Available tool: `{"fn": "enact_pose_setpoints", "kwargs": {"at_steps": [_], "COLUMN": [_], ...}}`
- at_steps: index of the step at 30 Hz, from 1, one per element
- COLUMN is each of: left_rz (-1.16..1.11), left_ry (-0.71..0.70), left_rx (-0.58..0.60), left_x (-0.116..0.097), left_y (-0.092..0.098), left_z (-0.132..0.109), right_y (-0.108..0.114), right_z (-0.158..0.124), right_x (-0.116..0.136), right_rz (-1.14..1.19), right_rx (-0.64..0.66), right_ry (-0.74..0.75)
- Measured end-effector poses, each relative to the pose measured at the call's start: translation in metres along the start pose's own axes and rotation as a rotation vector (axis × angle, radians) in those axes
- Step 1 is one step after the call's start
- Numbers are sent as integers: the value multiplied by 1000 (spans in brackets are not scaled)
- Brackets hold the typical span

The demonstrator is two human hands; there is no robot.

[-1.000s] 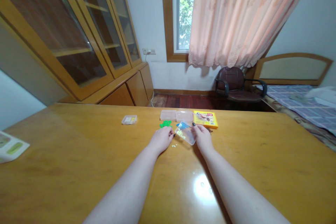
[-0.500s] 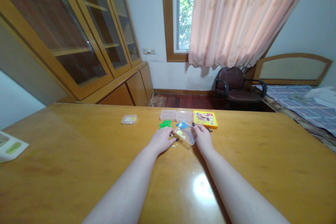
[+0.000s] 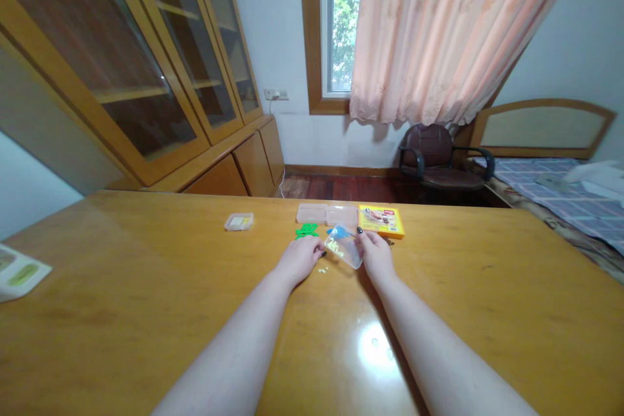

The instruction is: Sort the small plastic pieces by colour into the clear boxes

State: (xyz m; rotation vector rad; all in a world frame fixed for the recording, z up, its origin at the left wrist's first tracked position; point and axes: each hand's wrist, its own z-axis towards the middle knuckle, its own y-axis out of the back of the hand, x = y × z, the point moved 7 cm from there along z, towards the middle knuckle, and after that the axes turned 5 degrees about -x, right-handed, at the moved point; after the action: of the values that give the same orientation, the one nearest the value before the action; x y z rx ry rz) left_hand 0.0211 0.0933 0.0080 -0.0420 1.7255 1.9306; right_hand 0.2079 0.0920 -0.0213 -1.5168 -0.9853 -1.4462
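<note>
My right hand (image 3: 377,255) grips the right edge of a clear plastic box (image 3: 351,256), held tilted above the table. Small pale-yellow pieces (image 3: 334,246) lie inside it. Just left of the box, my left hand (image 3: 303,257) has its thumb and fingers pinched together; whatever is between them is too small or hidden. A few loose pale pieces (image 3: 322,270) are on the table below that hand. Behind my left hand sits a pile of green pieces (image 3: 307,229). Blue pieces (image 3: 338,231) show behind the clear box, partly covered. Some brown pieces (image 3: 389,242) peek out beyond my right hand.
An open clear case (image 3: 312,213) lies near the table's far edge, beside a yellow box (image 3: 381,220). A small clear container (image 3: 239,221) stands further left. At the left edge is a white-and-green object (image 3: 24,273). Beyond the wooden table (image 3: 146,312) stands a chair (image 3: 431,156).
My left thumb and fingers have closed into a pinch, and the hand has lifted off the loose pale pieces slightly. My right hand and the clear box stay almost still.
</note>
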Motion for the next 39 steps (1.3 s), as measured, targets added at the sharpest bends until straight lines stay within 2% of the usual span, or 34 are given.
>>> {"fn": "enact_pose_setpoints", "kwargs": {"at_steps": [7, 15, 25, 27, 30, 32, 34, 37, 39], "left_rz": [-43, -129, -108, -119, -157, -181, -203, -233, -245], "left_ry": [-34, -70, -19, 16, 66, 42, -36, -160, -173], "left_rx": [-21, -232, -176, -237, -403, -478, -453, -309, -263], "left_x": [-2, -8, -2, 1, 6, 4, -4, -16, -17], "left_y": [0, 24, 16, 21, 37, 45, 45, 34, 29], "left_z": [0, -1, 1, 1, -5, -10, -11, -10, -9], "right_y": [1, 0, 1, 0, -2, -3, -6, -7, -5], "right_z": [-1, -1, -1, 0, 0, 0, -1, -3, -2], "right_x": [2, 3, 2, 1, -2, -4, -4, -2, -1], "right_rz": [-19, 48, 50, 49, 6, -45, -82, -85, -54], "right_rx": [-6, -12, -20, -2, 22, 47, 78, 91, 73], "right_ry": [9, -10, -24, -20, -2, 18, 34, 43, 30]}}
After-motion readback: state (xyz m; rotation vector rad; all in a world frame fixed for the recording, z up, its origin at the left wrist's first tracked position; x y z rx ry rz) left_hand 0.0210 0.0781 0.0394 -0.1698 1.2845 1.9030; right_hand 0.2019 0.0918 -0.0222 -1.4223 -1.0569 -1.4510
